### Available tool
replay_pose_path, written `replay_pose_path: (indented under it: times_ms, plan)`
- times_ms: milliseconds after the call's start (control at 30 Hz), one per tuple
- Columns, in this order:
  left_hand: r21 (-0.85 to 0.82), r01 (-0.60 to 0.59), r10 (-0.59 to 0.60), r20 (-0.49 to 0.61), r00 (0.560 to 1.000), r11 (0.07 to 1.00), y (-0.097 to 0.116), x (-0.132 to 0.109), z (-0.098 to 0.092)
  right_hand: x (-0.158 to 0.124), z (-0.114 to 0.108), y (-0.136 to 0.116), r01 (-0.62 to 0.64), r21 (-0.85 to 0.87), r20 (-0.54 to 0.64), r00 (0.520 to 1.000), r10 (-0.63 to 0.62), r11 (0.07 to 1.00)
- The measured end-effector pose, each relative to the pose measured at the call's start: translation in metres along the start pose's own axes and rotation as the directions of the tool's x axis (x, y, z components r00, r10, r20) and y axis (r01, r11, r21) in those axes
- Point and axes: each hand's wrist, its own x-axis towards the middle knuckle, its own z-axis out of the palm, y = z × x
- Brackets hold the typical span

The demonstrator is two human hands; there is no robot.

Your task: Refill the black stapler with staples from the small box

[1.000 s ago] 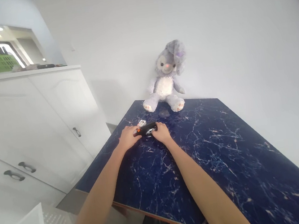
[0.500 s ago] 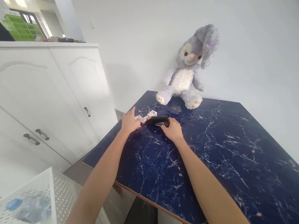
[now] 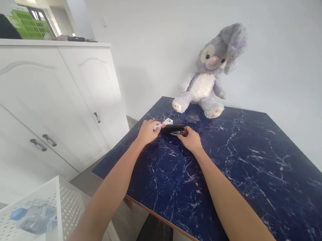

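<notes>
Black stapler (image 3: 173,128) on blue marbled table (image 3: 232,174), between the hands, toward the far left part. Right hand (image 3: 192,139) pinches its right end; fingertips partly hidden behind it. Left hand (image 3: 148,132) curls at the orange-marked end, fingers over a small white piece (image 3: 157,126), mostly covered; can't tell if gripped or only touched. White box (image 3: 167,122) behind stapler, lower part blocked, print unreadable. Both forearms cut off at bottom edge. White basket (image 3: 60,207) cropped at left.
</notes>
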Motion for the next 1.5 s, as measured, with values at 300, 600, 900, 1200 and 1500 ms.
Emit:
replay_pose_path:
  times_ms: [300, 600, 900, 1200, 1500]
  plan:
    - [-0.032, 0.031, -0.03, 0.028, 0.999, 0.999, -0.002, 0.0, 0.006, -0.002, -0.007, -0.001, -0.005, 0.079, 0.047, 0.999, 0.001, 0.997]
    - [-0.031, 0.04, -0.038, 0.047, 0.998, 0.999, -0.026, 0.027, 0.025, -0.007, -0.007, -0.005, -0.086, 0.027, -0.151, 0.985, 0.089, 0.996]
    - [-0.206, -0.09, 0.152, 0.305, 0.94, 0.974, -0.032, 0.094, 0.049, 0.003, -0.002, 0.0, -0.101, 0.086, -0.1, 0.989, 0.11, 0.991]
    - [-0.257, -0.304, 0.373, 0.287, 0.883, 0.917, 0.018, 0.042, 0.038, -0.014, -0.015, -0.012, -0.129, -0.04, -0.098, 0.987, 0.125, 0.991]
    - [-0.367, -0.299, 0.398, 0.229, 0.888, 0.881, 0.108, -0.02, 0.037, -0.101, -0.13, 0.028, 0.123, 0.148, 0.353, 0.921, -0.168, 0.981]
